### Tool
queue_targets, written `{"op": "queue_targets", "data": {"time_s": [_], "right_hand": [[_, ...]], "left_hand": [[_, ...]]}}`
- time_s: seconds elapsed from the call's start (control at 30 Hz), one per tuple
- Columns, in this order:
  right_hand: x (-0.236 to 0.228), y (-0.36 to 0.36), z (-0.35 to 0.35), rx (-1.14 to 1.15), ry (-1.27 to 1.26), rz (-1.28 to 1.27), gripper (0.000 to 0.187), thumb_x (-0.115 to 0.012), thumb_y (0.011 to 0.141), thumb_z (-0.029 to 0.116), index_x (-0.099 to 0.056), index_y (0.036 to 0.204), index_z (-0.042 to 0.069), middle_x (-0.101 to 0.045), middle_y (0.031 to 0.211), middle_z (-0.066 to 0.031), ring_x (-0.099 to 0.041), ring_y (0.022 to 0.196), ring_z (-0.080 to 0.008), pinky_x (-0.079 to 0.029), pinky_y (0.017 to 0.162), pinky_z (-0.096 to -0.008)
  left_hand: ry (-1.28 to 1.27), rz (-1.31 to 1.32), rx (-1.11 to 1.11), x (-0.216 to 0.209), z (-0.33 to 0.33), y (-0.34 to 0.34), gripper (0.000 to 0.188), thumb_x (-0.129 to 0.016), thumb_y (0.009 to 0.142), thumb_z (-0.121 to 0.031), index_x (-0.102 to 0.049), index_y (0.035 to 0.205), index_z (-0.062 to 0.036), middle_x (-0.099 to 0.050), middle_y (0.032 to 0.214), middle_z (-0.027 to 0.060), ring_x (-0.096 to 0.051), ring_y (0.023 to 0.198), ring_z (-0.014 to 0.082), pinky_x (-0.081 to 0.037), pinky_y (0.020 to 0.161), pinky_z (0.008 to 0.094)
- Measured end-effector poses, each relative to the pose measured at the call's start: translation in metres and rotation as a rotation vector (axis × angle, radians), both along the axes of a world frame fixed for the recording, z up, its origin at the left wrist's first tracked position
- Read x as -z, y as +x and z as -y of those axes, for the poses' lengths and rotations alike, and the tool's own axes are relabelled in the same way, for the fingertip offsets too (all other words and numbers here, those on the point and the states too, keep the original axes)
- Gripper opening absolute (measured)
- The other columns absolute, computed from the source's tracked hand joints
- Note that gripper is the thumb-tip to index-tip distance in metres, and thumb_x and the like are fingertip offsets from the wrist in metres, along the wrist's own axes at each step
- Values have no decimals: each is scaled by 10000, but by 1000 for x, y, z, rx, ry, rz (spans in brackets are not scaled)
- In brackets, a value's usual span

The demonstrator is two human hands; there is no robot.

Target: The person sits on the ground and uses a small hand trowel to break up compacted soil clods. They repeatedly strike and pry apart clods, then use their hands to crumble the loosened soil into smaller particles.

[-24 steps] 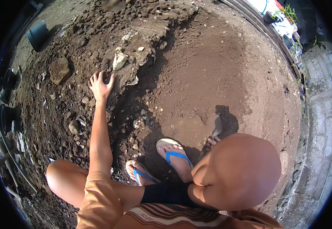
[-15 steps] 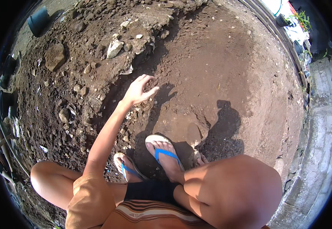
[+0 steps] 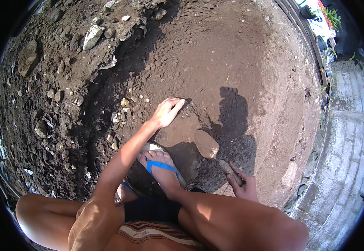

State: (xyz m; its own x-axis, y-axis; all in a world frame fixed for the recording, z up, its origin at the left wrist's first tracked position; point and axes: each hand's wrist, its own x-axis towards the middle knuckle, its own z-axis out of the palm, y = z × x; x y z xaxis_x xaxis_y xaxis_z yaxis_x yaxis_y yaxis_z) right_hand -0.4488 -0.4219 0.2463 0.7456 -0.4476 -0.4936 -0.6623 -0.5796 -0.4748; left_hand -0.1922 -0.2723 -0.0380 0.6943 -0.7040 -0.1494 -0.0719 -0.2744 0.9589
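My right hand point(image 3: 244, 187) is closed around the pale, worn handle of a trowel point(image 3: 207, 143). Its rounded blade, coated with soil, lies low over the brown ground in front of my right foot. Farther forward and to the left, my left hand point(image 3: 168, 112) reaches down to the bare soil point(image 3: 219, 54), thumb and fingers drawn together. Their tips meet the dirt beside a small rough break in the surface. Whatever is between those fingers is hidden. Several small stones point(image 3: 124, 102) are scattered to the left of that hand.
A raised bank of stony earth point(image 3: 71, 90) runs along the left, with a pale rock point(image 3: 93, 37) and a larger brown rock point(image 3: 28, 58). On the right is a grey block wall point(image 3: 345, 138). My sandalled foot point(image 3: 161, 163) stands close behind the trowel blade.
My left hand has come down from open above the ground to the soil, its fingers closing. My right hand and the trowel now show fully from behind my knee. The view has shifted.
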Motion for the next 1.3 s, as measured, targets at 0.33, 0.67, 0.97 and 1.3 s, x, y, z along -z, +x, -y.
{"op": "queue_targets", "data": {"time_s": [0.33,0.67,0.97,1.3], "right_hand": [[0,66,-4,-131,-146,-206,379,-756,940,276,-749,1282,112,-725,762,-224,-706,572,-309,-561,670,-381],[133,-55,-40,756,618,130,523,-690,1028,304,-580,1500,108,-687,1351,-47,-620,1208,-107,-440,1055,-257],[32,125,63,870,803,445,305,-562,1070,429,-597,1095,126,-628,821,-22,-520,540,-88,-356,440,-223],[-65,72,55,261,203,69,465,-658,1035,251,-607,1477,118,-610,693,32,-451,462,-40,-346,423,-225]], "left_hand": [[-59,-103,-25,0,1,2,609,-421,1088,-505,-664,1330,-2,-660,1370,212,-604,1289,407,-445,1122,450],[-24,179,176,-13,-1,1,532,-651,972,-486,-670,1331,-94,-641,1406,157,-560,1355,363,-432,1157,471],[99,153,239,-36,-11,1,695,-625,972,-574,-570,1455,-77,-592,1443,218,-494,1413,406,-388,1198,470],[-62,-22,-163,11,-9,-13,443,-541,1046,-360,-663,1296,-15,-669,1304,213,-614,1250,417,-468,1097,463]]}}
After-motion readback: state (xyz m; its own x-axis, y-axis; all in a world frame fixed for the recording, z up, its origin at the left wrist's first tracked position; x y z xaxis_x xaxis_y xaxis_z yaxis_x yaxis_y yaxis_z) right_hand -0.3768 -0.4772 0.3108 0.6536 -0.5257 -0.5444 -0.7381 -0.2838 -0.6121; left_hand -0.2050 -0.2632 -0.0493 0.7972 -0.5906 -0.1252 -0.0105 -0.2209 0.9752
